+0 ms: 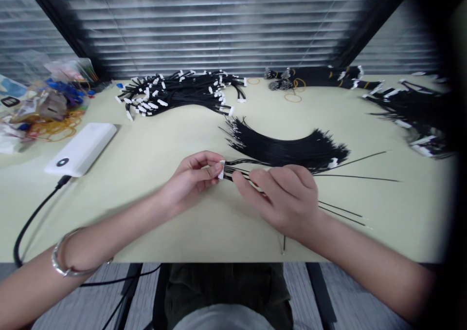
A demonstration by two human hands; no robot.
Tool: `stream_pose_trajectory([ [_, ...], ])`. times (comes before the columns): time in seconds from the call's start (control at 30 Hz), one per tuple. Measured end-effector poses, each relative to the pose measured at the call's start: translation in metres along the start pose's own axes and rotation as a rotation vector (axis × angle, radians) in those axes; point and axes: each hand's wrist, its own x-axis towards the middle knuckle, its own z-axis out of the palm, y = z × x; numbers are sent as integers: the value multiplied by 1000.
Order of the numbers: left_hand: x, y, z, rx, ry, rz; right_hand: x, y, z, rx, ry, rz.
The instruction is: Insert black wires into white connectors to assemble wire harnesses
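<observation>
Between the fingertips of my left hand (200, 174) is a small white connector (221, 169), with several thin black wires running out of it to the right. My right hand (282, 193) is closed around those black wires (237, 163), close to the connector; its fingertips are partly hidden. Loose wire ends (361, 177) fan out past the right hand, and one hangs near the table's front edge. Just behind both hands lies a thick curved bundle of loose black wires (288, 147), with a small white piece (333, 163) at its right end.
A pile of black cables with white connectors (182, 91) lies at the back, tied bundles (321, 77) and rubber bands (294, 98) further right. More cables (419, 111) lie far right. At left are a white power bank (82, 147) with a black cord (36, 213) and plastic bags (44, 101).
</observation>
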Motion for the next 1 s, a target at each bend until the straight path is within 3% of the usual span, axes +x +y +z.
stream_pose_trajectory([
  [0.2, 0, 0, 0, -1, -21, 6, -1, -3, -1, -77, 63, -22],
  [0.7, -1, -1, -1, 16, -37, 15, -1, -5, 2, -43, 41, -17],
  [1.0, 2, -3, -3, -39, -36, 26, 1, -1, 13, 14, -35, 120],
])
